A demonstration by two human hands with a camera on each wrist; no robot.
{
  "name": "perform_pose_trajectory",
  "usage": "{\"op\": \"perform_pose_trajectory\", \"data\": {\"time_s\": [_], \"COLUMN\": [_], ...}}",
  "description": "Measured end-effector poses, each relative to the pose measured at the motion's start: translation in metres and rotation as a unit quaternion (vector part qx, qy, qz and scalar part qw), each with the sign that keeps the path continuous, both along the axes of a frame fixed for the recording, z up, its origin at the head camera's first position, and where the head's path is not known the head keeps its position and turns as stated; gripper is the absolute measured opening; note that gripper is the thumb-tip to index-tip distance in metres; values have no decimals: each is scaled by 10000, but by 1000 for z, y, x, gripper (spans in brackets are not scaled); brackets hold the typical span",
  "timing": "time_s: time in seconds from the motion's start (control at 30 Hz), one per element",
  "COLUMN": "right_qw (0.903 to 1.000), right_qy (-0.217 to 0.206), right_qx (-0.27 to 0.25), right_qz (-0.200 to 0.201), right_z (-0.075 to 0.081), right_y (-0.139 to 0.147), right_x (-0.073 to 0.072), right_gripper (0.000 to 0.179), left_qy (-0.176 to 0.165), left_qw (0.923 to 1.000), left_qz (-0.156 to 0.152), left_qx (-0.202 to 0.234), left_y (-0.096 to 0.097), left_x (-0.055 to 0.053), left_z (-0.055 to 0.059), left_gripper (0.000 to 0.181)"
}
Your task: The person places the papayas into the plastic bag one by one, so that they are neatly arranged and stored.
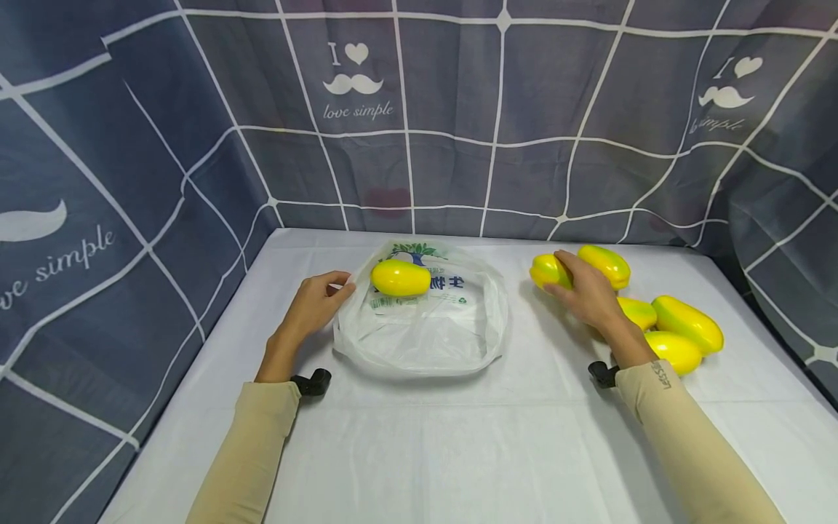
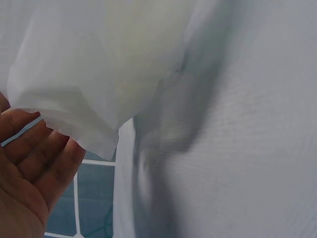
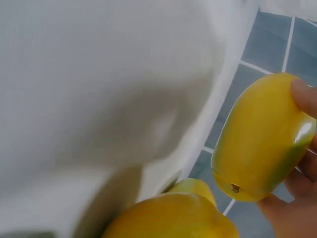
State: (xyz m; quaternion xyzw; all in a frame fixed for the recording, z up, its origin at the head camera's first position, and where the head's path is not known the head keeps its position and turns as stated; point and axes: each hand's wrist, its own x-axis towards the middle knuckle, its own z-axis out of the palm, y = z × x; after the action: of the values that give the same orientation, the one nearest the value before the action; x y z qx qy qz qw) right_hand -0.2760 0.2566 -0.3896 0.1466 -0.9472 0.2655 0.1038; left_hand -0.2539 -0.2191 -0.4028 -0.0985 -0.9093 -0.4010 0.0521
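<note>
My left hand [image 1: 316, 304] pinches the left rim of a white plastic bag [image 1: 419, 349] that lies with its mouth spread. In the left wrist view, fingers [image 2: 49, 148] reach behind the thin edge of the bag. A yellow mango [image 1: 401, 278] rests at the bag's back left, over its printed side. On the right, my right hand [image 1: 589, 291] grips another mango [image 1: 548, 271], yellow with a green patch. The right wrist view has this held mango [image 3: 260, 139] raised above the cloth, thumb and fingers around it.
Several more mangoes sit around and behind the right wrist, among them one at the back [image 1: 604, 266] and one at the far right [image 1: 689, 324]. A white cloth [image 1: 419, 451] covers the table. Dark checked fabric [image 1: 452, 175] hangs along the back and sides.
</note>
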Motion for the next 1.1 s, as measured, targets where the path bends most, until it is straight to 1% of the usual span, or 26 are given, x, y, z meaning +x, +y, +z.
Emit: {"op": "perform_pose_trajectory", "data": {"time_s": [0.23,0.53,0.67,0.9,1.1], "right_qw": [9996,9983,9968,9893,9834], "right_qy": [282,491,621,1153,1354], "right_qx": [-27,-135,-222,-110,-144], "right_qz": [89,266,446,884,1199], "right_z": [6,18,22,30,35], "right_y": [-7,-23,-31,-47,-64], "right_x": [5,15,20,26,34], "right_gripper": [63,64,63,58,57], "left_qy": [2,15,13,-32,-40], "left_qw": [10000,10000,10000,10000,10000], "left_qz": [16,-20,-29,-36,3], "left_qx": [4,6,8,50,62], "left_y": [-1,-1,-1,0,-1], "left_x": [0,-2,-1,-1,-1], "left_z": [-1,-3,-3,-3,-3], "left_gripper": [40,39,40,40,39]}}
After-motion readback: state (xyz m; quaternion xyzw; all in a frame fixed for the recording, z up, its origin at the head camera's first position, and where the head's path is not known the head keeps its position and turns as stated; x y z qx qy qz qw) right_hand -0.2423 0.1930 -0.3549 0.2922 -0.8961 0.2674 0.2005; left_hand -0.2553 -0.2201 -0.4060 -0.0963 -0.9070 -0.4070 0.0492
